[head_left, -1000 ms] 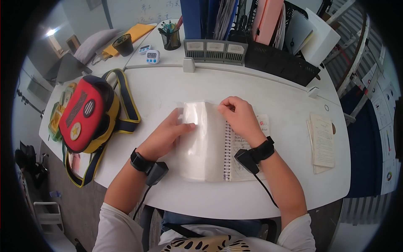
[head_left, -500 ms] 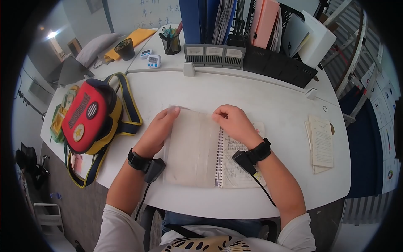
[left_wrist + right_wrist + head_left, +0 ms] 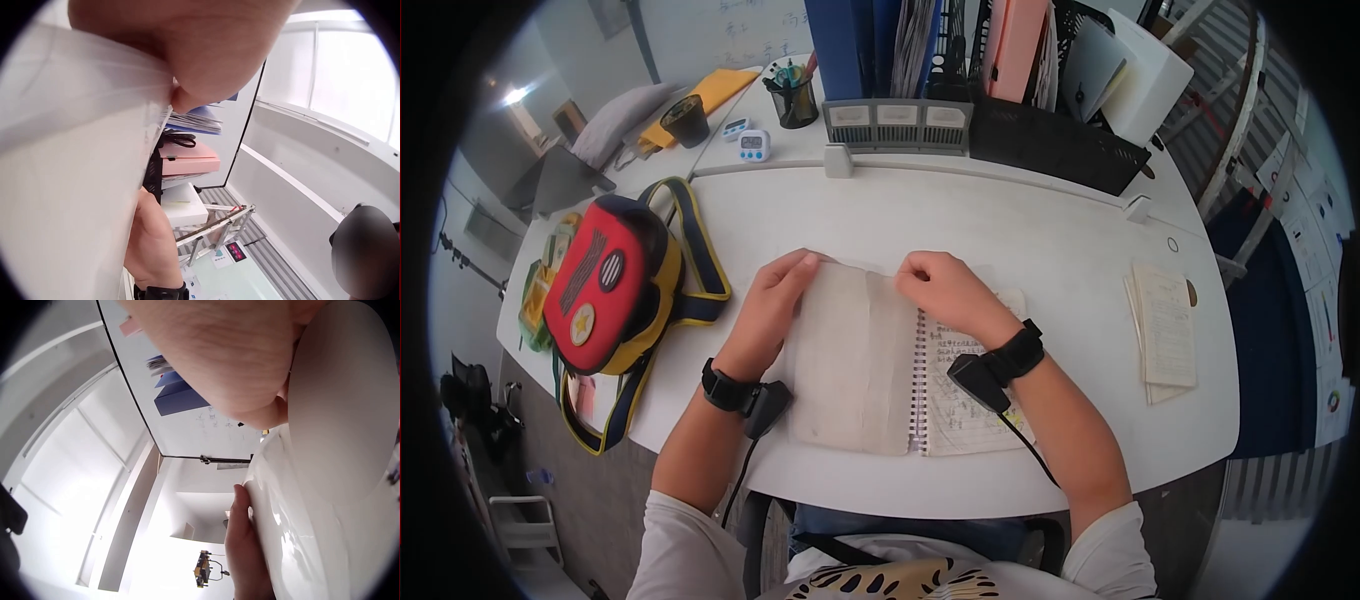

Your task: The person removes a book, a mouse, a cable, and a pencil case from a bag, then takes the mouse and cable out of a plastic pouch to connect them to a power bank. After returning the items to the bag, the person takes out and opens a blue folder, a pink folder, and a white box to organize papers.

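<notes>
A spiral-bound notebook (image 3: 975,410) lies open on the white desk, with handwriting on its right page. Its translucent plastic cover (image 3: 850,370) spreads to the left of the coil and looks creased lengthwise. At the cover's upper left corner, my left hand (image 3: 772,315) pinches the edge, thumb on top and fingers behind. My right hand (image 3: 955,295) has curled fingers that pinch the cover's top edge close to the coil, above the written page. The right wrist view shows the cover (image 3: 294,537) bowed and glossy, with the left hand (image 3: 245,550) at its far edge.
A red, yellow and navy backpack (image 3: 605,285) lies at the left. Loose written sheets (image 3: 1168,330) are at the right. Along the back stand a pen cup (image 3: 792,100), a small white timer (image 3: 754,146), blue binders (image 3: 838,50) and a black file rack (image 3: 1055,145).
My left hand has moved left and up to the cover's corner, and the cover has spread wider and lost its bright glare. My right hand has shifted slightly left, still at the top edge.
</notes>
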Motion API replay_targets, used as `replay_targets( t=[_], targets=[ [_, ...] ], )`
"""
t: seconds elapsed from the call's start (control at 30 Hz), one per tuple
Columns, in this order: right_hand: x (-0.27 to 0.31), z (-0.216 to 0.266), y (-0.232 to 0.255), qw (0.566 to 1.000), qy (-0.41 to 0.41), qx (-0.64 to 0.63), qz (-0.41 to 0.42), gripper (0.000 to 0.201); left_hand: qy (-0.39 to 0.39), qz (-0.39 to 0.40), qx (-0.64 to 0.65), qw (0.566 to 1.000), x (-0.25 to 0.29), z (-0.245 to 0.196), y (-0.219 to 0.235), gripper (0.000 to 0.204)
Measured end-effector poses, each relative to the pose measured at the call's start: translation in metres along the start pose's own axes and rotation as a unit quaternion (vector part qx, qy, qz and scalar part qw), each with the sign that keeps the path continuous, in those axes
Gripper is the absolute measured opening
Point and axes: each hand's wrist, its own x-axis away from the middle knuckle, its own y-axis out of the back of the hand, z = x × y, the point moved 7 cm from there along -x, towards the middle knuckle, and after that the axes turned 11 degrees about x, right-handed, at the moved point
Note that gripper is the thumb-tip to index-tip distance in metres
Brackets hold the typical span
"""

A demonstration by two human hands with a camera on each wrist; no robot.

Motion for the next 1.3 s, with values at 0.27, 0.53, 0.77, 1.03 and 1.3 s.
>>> replay_targets(
  t=[0.27,0.53,0.77,1.03,1.3],
  targets=[
    [-0.001,0.005,-0.009,0.999,0.031,-0.028,0.026,0.026,0.085,0.058,0.042,0.994,0.010,0.000,-0.022,0.035],
    [-0.002,0.001,0.000,0.990,0.062,-0.086,-0.090,0.028,0.135,0.057,0.119,0.982,0.014,0.003,-0.015,0.047],
    [-0.002,-0.006,0.007,0.980,0.045,-0.117,-0.155,0.028,0.167,0.046,0.090,0.981,0.018,0.011,-0.020,0.048],
    [0.012,-0.012,0.063,0.970,0.032,-0.078,-0.227,0.021,0.034,0.055,0.279,0.958,0.008,-0.020,-0.002,0.068],
    [0.054,-0.029,0.074,0.984,-0.155,0.083,-0.003,0.056,-0.077,0.095,-0.317,0.941,0.017,0.004,-0.055,0.059]
  ],
)
